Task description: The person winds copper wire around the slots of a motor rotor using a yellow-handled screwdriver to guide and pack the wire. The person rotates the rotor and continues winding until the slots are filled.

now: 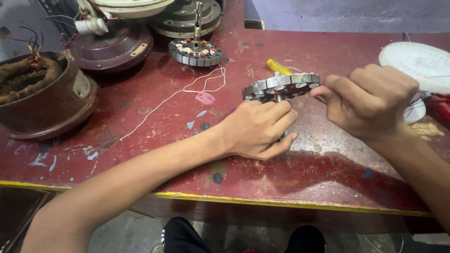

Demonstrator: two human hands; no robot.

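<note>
My left hand [258,129] is closed around the shaft under the bare metal stator core [281,86], holding it tilted above the middle of the red worktop [328,154]. My right hand [370,100] pinches at its right rim, fingers tight together.

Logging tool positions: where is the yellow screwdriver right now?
In the head view the yellow screwdriver lies on the red table, right of centre, just behind the stator ring that the left hand holds up.
</note>
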